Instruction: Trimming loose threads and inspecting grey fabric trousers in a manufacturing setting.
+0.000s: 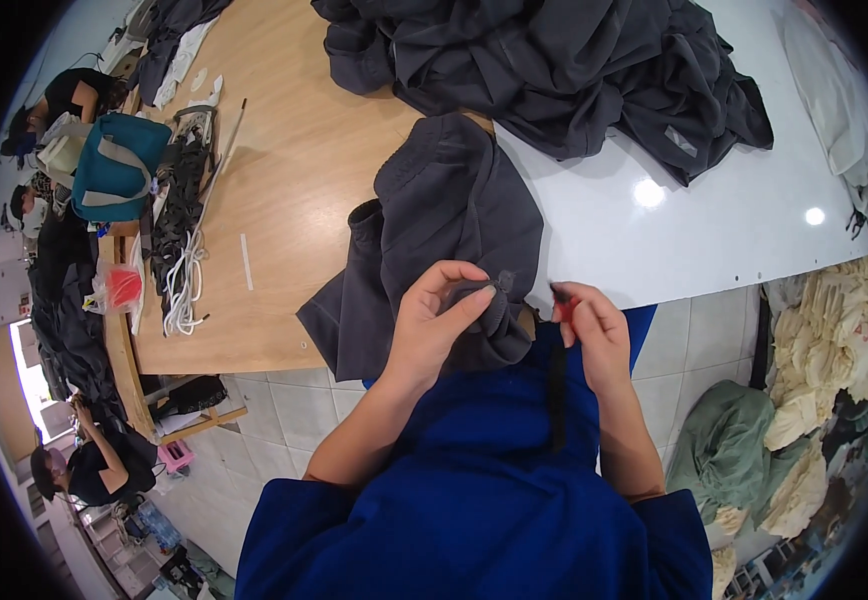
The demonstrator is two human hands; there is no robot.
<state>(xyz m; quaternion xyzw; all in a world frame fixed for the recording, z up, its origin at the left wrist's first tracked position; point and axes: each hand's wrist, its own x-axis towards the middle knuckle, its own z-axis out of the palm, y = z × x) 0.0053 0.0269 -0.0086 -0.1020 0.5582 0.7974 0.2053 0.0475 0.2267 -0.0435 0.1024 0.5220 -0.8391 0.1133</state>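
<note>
A dark grey garment [432, 210] with a gathered elastic edge lies bunched at the table's front edge, part of it hanging over toward my lap. My left hand [429, 330] pinches a fold of it between thumb and forefinger, where a small tuft of loose thread shows. Just to the right, apart from the cloth, my right hand [599, 340] is closed around small red-handled thread snips [567, 312]. Their dark tip points up and left; the rest is hidden in my fingers. Below them a black strap [557, 400] hangs down over my blue clothing.
A large heap of dark grey garments [554, 70] covers the far side of the wood-and-white table [284, 200]. White cords [186, 285], dark straps and a teal bag [122, 165] are at the left. Cream cloth [824, 340] and a green bundle [724, 440] stand right. Other people work at left.
</note>
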